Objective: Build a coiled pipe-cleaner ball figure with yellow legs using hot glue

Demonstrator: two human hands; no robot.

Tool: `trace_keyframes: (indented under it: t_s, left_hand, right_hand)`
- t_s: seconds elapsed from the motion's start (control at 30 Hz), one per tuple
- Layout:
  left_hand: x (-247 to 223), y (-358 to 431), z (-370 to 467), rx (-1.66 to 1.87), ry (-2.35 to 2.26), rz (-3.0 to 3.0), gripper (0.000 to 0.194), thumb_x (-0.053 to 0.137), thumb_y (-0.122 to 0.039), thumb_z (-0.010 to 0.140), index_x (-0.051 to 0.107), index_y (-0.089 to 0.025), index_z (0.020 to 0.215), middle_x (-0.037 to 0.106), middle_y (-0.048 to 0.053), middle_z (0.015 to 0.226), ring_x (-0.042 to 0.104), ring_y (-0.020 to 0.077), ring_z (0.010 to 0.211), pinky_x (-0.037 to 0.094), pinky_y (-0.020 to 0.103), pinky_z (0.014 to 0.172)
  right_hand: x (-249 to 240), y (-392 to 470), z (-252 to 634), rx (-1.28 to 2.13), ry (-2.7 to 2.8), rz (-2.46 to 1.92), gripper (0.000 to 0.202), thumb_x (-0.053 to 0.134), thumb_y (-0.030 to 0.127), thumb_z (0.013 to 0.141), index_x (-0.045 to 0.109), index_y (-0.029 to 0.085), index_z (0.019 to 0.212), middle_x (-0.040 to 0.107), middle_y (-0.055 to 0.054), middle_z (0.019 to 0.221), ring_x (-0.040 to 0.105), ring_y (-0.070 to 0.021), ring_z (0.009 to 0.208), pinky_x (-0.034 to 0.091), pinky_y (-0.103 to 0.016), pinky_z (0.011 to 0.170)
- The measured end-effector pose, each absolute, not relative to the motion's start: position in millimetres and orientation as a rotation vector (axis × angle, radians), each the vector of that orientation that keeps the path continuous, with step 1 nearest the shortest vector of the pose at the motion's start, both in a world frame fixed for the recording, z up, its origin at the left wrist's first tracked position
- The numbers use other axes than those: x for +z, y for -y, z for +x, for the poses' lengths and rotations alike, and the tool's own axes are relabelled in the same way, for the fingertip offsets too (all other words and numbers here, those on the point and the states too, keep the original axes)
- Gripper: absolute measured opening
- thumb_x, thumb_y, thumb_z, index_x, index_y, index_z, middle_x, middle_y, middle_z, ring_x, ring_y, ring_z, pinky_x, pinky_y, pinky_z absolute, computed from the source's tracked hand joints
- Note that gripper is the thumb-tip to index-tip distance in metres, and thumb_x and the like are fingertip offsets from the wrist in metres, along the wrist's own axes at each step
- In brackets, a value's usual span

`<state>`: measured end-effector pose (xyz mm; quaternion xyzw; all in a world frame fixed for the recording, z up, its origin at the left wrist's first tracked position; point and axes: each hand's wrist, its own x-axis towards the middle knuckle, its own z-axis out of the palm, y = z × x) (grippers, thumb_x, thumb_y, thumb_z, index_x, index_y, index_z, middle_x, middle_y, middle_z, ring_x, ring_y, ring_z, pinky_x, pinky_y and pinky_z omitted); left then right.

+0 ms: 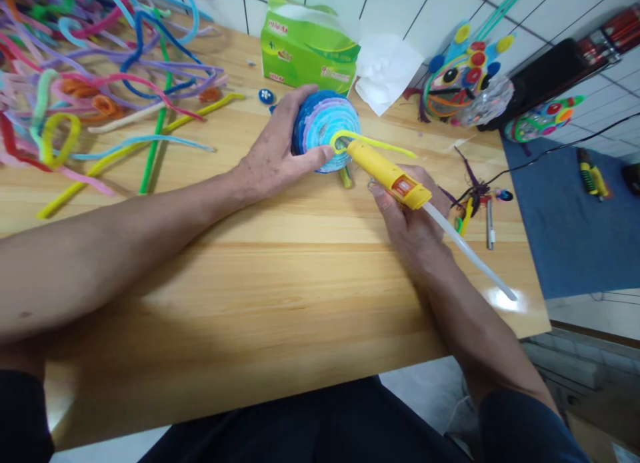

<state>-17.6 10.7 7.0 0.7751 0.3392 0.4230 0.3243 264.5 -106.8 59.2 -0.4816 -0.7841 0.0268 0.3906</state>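
My left hand grips a round object wound in rings of dark blue, lilac and light blue, its thumb near the centre. A yellow pipe cleaner curls at that centre and trails off to the right. My right hand is wrapped round a yellow glue gun, whose tip is at the yellow curl. A long translucent glue stick sticks out of the gun's rear.
Tangled coloured pipe cleaners cover the back left. A green tissue pack, a crumpled white tissue and a decorated bottle stand along the wall. A pen and a black cable are at right.
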Motion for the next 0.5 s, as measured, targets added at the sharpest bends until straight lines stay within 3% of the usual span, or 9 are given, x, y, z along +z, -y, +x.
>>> trace_keyframes:
  t_s: [0.27, 0.5]
  left_hand:
    - [7.6, -7.2, -17.2, 1.125, -0.899, 2.051, 0.089, 0.074, -0.075, 0.095, 0.035, -0.053, 0.172, 0.046, -0.011, 0.18, 0.049, 0.0424, 0.163, 0.045, 0.075, 0.135]
    - [3.8, -10.0, -18.1, 1.136, -0.863, 2.063, 0.093, 0.082, -0.076, 0.092, 0.038, -0.051, 0.17, 0.047, -0.001, 0.178, 0.05, 0.0432, 0.162, 0.045, 0.073, 0.135]
  right_hand:
    - [57.3, 106.1, 266.2, 0.071, 1.975, -1.234, 0.026, 0.066, 0.053, 0.11, 0.075, 0.031, 0.12, 0.085, -0.008, 0.114, 0.082, -0.0297, 0.101, 0.07, -0.048, 0.09]
    - [54.7, 106.4, 265.2, 0.031, 1.967, -1.238, 0.022, 0.066, 0.049, 0.111, 0.075, 0.031, 0.121, 0.084, -0.007, 0.113, 0.082, -0.0291, 0.1, 0.069, -0.047, 0.09]
